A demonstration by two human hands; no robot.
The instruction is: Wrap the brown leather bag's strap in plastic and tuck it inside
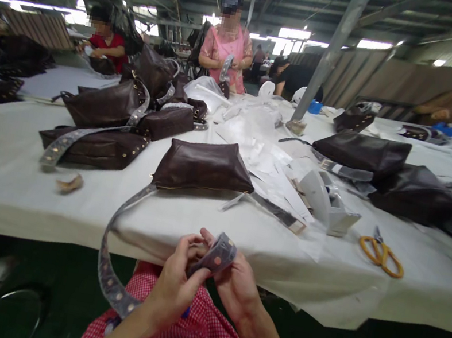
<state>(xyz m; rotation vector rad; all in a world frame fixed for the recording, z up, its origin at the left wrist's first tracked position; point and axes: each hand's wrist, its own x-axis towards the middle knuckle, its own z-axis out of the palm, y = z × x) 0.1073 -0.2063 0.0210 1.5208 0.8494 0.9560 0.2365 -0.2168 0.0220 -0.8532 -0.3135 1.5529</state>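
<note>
A dark brown leather bag (206, 167) lies on the white-covered table in front of me. From its left end a studded strap (108, 265), wrapped in clear film, loops down over the table edge towards my lap. My left hand (183, 269) is closed around the strap's free end, with the thumb pressed on it. My right hand (237, 284) supports the same curled end from the right, its fingers partly hidden behind it. Another flat strap piece (277, 212) extends from the bag's right end.
Yellow-handled scissors (381, 256) and a grey tape dispenser (327, 204) lie to the right. Brown bags (106, 101) are piled at left, more bags (418, 194) at right. Plastic and paper scraps (255, 124) cover the middle. A metal post (331, 53) rises behind. A co-worker in pink (227, 47) stands opposite.
</note>
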